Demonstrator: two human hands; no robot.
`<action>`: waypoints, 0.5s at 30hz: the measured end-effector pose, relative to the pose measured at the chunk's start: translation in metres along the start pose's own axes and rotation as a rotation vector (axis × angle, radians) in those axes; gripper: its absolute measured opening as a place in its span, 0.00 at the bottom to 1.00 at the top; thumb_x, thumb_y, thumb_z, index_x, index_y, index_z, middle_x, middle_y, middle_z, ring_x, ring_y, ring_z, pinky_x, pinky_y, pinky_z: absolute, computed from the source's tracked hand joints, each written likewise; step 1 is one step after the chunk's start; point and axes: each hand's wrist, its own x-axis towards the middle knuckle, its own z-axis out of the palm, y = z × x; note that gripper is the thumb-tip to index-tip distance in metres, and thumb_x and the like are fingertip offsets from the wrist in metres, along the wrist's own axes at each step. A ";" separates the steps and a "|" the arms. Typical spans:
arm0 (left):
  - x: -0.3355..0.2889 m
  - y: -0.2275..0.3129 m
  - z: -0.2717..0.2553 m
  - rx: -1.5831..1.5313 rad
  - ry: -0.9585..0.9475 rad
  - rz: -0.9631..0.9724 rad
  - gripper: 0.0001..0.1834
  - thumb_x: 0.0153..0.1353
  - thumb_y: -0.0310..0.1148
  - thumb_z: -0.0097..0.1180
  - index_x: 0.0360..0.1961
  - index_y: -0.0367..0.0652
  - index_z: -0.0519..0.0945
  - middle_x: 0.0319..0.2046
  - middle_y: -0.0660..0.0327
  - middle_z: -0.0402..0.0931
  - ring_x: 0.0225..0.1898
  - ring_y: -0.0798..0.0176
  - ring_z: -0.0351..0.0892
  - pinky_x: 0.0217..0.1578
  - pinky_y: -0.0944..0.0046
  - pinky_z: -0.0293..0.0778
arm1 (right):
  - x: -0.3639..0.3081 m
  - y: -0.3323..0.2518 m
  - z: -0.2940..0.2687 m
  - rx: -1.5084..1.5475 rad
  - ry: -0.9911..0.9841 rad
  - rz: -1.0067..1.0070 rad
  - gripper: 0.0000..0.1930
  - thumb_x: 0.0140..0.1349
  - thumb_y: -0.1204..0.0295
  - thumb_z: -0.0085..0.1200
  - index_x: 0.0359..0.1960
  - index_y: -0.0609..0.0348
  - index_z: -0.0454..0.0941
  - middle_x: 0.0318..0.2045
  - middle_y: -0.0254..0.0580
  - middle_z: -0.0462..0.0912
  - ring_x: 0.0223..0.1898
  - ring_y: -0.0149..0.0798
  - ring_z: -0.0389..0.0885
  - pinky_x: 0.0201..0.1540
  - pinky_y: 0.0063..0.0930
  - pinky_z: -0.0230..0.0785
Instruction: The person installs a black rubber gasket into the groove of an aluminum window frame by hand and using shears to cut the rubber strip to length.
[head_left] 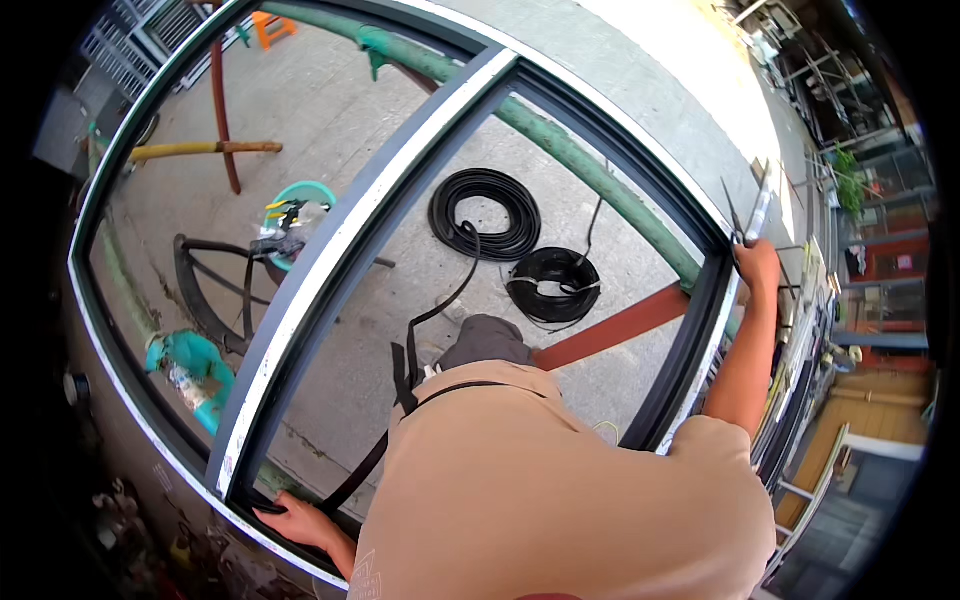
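Observation:
A large dark grey window frame (345,226) with white edges lies across green pipes, a bar dividing it in two. At its near left corner my left hand (300,521) is closed on a black rubber strip (362,476), against the frame's inner edge. The strip runs back past my waist to a black coil (486,214) on the ground. Over by the frame's right corner, my right hand (760,264) grips dark scissors (734,212), their blades pointing up and away. A second black coil (553,286), tied with bands, lies beside the first.
Green pipes (590,175) and a red-brown bar (615,328) sit beneath the frame. Through its left opening show a teal basin (300,195) holding tools and a yellow bar (190,149). An orange stool (272,30) stands far off. Long profiles (790,350) line the right side.

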 end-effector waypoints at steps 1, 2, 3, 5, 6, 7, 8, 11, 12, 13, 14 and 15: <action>-0.028 -0.016 -0.035 0.037 0.102 -0.072 0.37 0.75 0.31 0.62 0.80 0.27 0.67 0.62 0.41 0.86 0.57 0.52 0.89 0.62 0.57 0.80 | 0.024 0.038 -0.008 0.015 0.089 -0.071 0.28 0.64 0.54 0.67 0.56 0.66 0.88 0.53 0.67 0.91 0.57 0.67 0.90 0.63 0.53 0.80; -0.075 0.012 -0.044 0.043 0.013 -0.236 0.36 0.75 0.31 0.62 0.79 0.26 0.68 0.59 0.39 0.86 0.53 0.48 0.88 0.58 0.53 0.80 | 0.046 0.054 -0.024 0.073 0.157 -0.154 0.27 0.66 0.58 0.68 0.57 0.68 0.87 0.49 0.64 0.92 0.53 0.62 0.92 0.59 0.50 0.82; -0.147 0.018 -0.022 0.131 -0.073 -0.208 0.35 0.75 0.33 0.62 0.78 0.26 0.69 0.56 0.37 0.87 0.50 0.44 0.88 0.56 0.51 0.79 | 0.082 0.078 -0.133 0.020 0.216 -0.253 0.23 0.70 0.63 0.68 0.58 0.70 0.85 0.46 0.57 0.93 0.49 0.52 0.93 0.56 0.44 0.82; -0.262 0.025 0.025 -0.007 -0.233 -0.396 0.35 0.75 0.34 0.63 0.77 0.27 0.70 0.50 0.37 0.88 0.49 0.35 0.88 0.56 0.48 0.80 | 0.120 0.026 -0.306 -0.135 0.384 -0.468 0.18 0.76 0.66 0.67 0.57 0.68 0.85 0.41 0.43 0.90 0.40 0.36 0.85 0.46 0.34 0.79; -0.279 0.055 0.032 0.005 -0.382 -0.615 0.35 0.76 0.35 0.63 0.77 0.27 0.70 0.51 0.36 0.88 0.52 0.34 0.89 0.57 0.46 0.80 | 0.110 -0.013 -0.330 -0.127 0.420 -0.558 0.16 0.78 0.66 0.66 0.56 0.67 0.84 0.39 0.38 0.87 0.39 0.33 0.82 0.44 0.32 0.77; -0.269 0.052 0.025 0.047 -0.370 -0.556 0.34 0.77 0.38 0.62 0.77 0.28 0.72 0.53 0.35 0.88 0.53 0.32 0.89 0.57 0.43 0.80 | 0.104 -0.016 -0.312 -0.041 0.421 -0.639 0.17 0.79 0.65 0.65 0.59 0.66 0.85 0.41 0.37 0.87 0.39 0.32 0.82 0.43 0.30 0.76; -0.278 0.051 0.034 0.057 -0.317 -0.485 0.33 0.77 0.39 0.61 0.76 0.28 0.72 0.53 0.34 0.88 0.54 0.30 0.89 0.57 0.41 0.80 | 0.100 -0.043 -0.295 0.068 0.378 -0.699 0.18 0.80 0.63 0.66 0.61 0.64 0.85 0.42 0.37 0.87 0.38 0.31 0.81 0.42 0.30 0.76; -0.301 0.043 0.039 0.029 -0.240 -0.439 0.31 0.80 0.41 0.59 0.74 0.29 0.75 0.54 0.31 0.87 0.55 0.25 0.87 0.57 0.38 0.80 | 0.059 -0.132 -0.243 0.004 0.236 -0.908 0.19 0.81 0.63 0.65 0.64 0.63 0.85 0.44 0.36 0.87 0.39 0.28 0.81 0.43 0.24 0.75; -0.302 0.049 0.039 0.014 -0.235 -0.480 0.29 0.81 0.41 0.58 0.72 0.29 0.76 0.53 0.30 0.87 0.54 0.24 0.87 0.56 0.37 0.80 | 0.024 -0.168 -0.221 0.066 0.081 -0.787 0.20 0.80 0.62 0.67 0.63 0.65 0.85 0.49 0.39 0.86 0.45 0.30 0.80 0.45 0.24 0.75; -0.303 0.052 0.042 0.012 -0.233 -0.505 0.27 0.81 0.41 0.56 0.71 0.31 0.77 0.52 0.31 0.87 0.52 0.24 0.87 0.55 0.36 0.80 | 0.038 -0.178 -0.193 0.169 0.061 -1.035 0.20 0.80 0.63 0.68 0.62 0.66 0.84 0.49 0.37 0.86 0.42 0.29 0.78 0.41 0.22 0.71; -0.304 0.054 0.039 0.014 -0.222 -0.523 0.27 0.83 0.41 0.55 0.72 0.31 0.77 0.51 0.31 0.88 0.53 0.25 0.87 0.56 0.38 0.80 | 0.016 -0.204 -0.160 0.334 -0.095 -0.981 0.19 0.78 0.66 0.70 0.62 0.65 0.83 0.49 0.34 0.86 0.39 0.26 0.76 0.39 0.20 0.68; -0.304 0.057 0.037 0.017 -0.207 -0.536 0.27 0.84 0.42 0.54 0.72 0.31 0.77 0.51 0.32 0.88 0.54 0.26 0.87 0.57 0.39 0.80 | 0.000 -0.230 -0.135 0.343 -0.206 -1.014 0.19 0.76 0.69 0.71 0.62 0.65 0.82 0.50 0.33 0.85 0.38 0.24 0.75 0.38 0.19 0.67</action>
